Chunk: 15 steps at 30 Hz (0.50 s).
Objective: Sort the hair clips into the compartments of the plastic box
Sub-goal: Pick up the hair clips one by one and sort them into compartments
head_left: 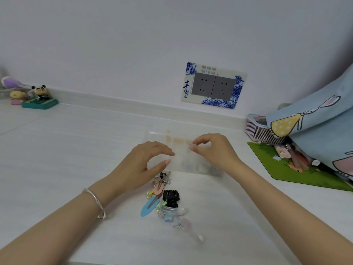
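Hair clips (162, 199) lie heaped on the white tabletop (76, 150), at about 6 o'clock from the clear plastic box (183, 150). Among them are a black claw clip (171, 197), a blue snap clip (149, 207) at its 8 o'clock, and a pink snap clip (159, 187) at its 11 o'clock. The left hand (141, 165) hovers over the box's near-left corner, thumb and fingers curved apart and empty, a silver bangle (96, 202) on the wrist. The right hand (212, 150) is above the box, its fingers (193, 144) pinched on something tiny and too blurred to identify. At 3 o'clock sit a pink basket (257, 129) and a green mat (277, 165); at 10 o'clock, a panda figurine (40, 92).
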Each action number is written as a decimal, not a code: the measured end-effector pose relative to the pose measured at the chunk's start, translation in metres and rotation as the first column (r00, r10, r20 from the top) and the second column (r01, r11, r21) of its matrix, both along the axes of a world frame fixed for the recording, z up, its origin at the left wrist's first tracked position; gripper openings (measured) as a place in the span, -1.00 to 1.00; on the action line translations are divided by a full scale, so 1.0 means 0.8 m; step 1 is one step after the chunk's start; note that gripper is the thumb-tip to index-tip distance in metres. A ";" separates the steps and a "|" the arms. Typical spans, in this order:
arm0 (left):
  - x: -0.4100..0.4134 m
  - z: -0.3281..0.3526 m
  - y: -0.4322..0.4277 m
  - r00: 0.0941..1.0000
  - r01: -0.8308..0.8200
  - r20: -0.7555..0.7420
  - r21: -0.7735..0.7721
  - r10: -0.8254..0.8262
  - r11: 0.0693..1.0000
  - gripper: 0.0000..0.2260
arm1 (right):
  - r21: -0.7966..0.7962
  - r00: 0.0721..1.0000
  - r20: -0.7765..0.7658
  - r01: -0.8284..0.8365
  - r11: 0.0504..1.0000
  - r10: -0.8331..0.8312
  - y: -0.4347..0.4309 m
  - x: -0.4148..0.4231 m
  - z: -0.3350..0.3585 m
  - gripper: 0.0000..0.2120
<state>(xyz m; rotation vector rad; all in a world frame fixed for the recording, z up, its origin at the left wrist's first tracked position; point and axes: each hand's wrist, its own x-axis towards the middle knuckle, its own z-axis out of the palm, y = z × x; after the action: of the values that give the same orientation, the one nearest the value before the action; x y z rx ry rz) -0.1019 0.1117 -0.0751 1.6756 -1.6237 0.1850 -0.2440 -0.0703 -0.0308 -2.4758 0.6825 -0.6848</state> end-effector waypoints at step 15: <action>-0.013 0.007 0.005 0.998 0.055 -0.004 0.032 -0.055 0.998 -0.73 | 0.143 0.911 -0.189 -0.345 0.928 0.368 0.101 -0.129 -0.047 -0.61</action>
<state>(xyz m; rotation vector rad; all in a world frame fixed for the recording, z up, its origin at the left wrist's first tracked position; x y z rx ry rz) -0.1122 0.1160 -0.0695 1.6523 -1.6762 0.1292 -0.3475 0.0102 -0.0680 -2.4992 0.3107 -0.2406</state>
